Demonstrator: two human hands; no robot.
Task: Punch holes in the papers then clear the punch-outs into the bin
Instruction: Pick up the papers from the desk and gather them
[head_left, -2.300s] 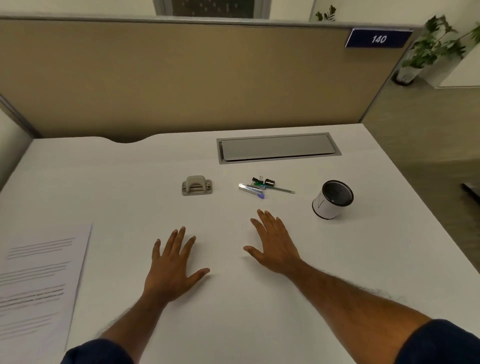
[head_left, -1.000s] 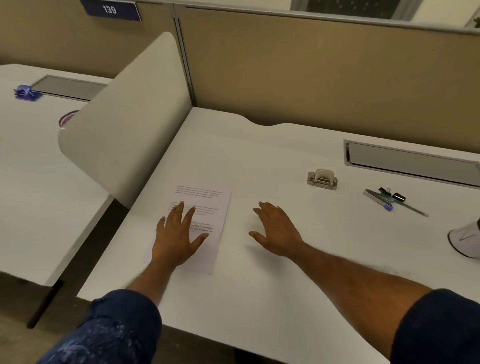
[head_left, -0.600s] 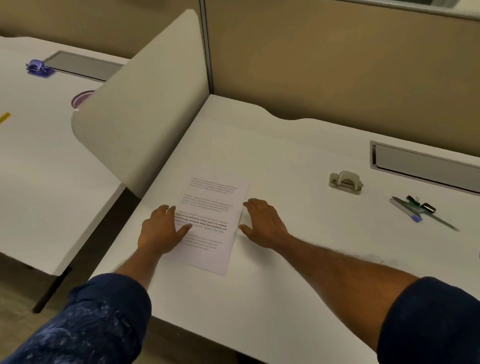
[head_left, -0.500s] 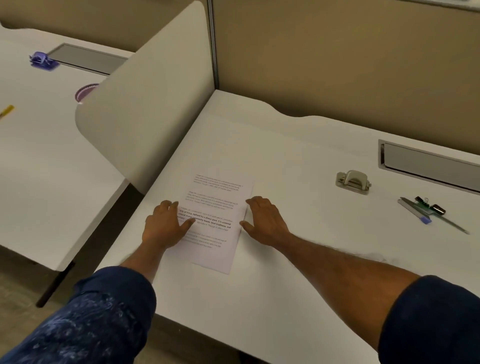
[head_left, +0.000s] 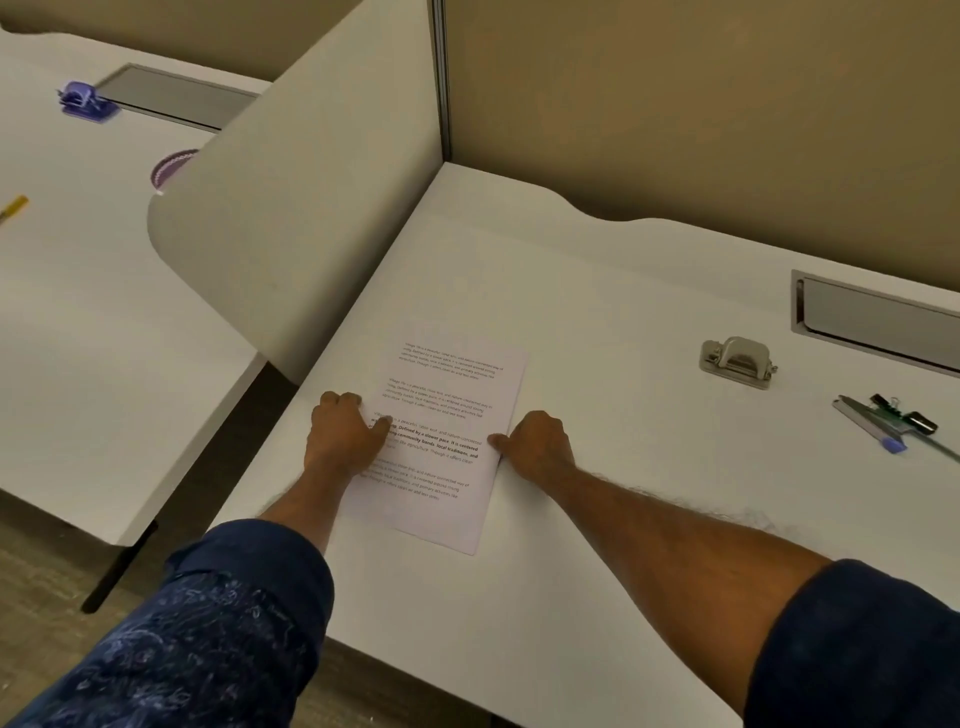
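White printed papers (head_left: 452, 415) lie toward the 8 o'clock part of the tabletop (head_left: 597, 291), skewed so their top edge leans to 1 o'clock. My left hand (head_left: 343, 441) clamps their 9 o'clock edge, thumb on top and fingers curled. My right hand (head_left: 543, 449) does the same at the 3 o'clock edge. I cannot tell whether any fingertips have got under the sheets. The metal hole punch (head_left: 737, 362) sits well apart at 2 o'clock of the papers, with pens and clips (head_left: 891, 423) beyond it at 3 o'clock. No bin is in view.

I see these risks:
- Lifting from both edges could bow the papers and let sheets slide out of register, so the holes land unevenly.
- A dragging thumb could crease the top page.
- A careless swing toward the hole punch could knock the pens and clips about.
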